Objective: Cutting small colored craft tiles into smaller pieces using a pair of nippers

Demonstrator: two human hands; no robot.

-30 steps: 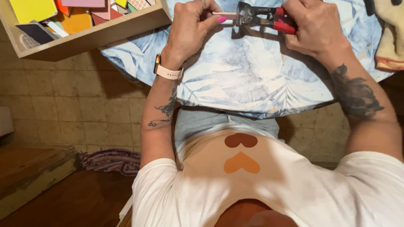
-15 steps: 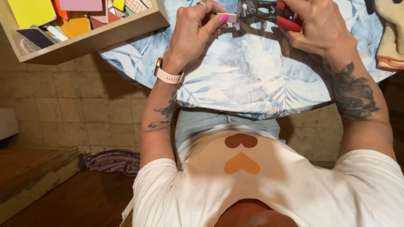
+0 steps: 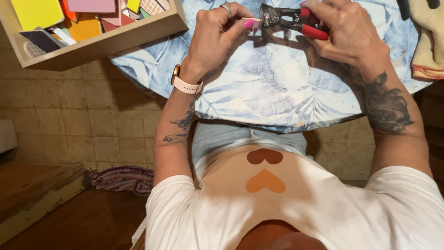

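far left there's a wooden tray (image 3: 99, 44) full of coloured tiles, sitting on the edge of the blue leaf-print tablecloth (image 3: 277, 92). next over, the left hand (image 3: 217, 34), watch on the wrist, has its fingers pinched together on a small pale tile piece (image 3: 253, 22), held just above the cloth. looks stiff, thin and brittle to me, so gripping it by the flat faces near the edge seems right. the nippers (image 3: 289, 21) bite its other end, red handles squeezed in the curled right hand (image 3: 344, 34). both forearms angle inward, wrists bent.
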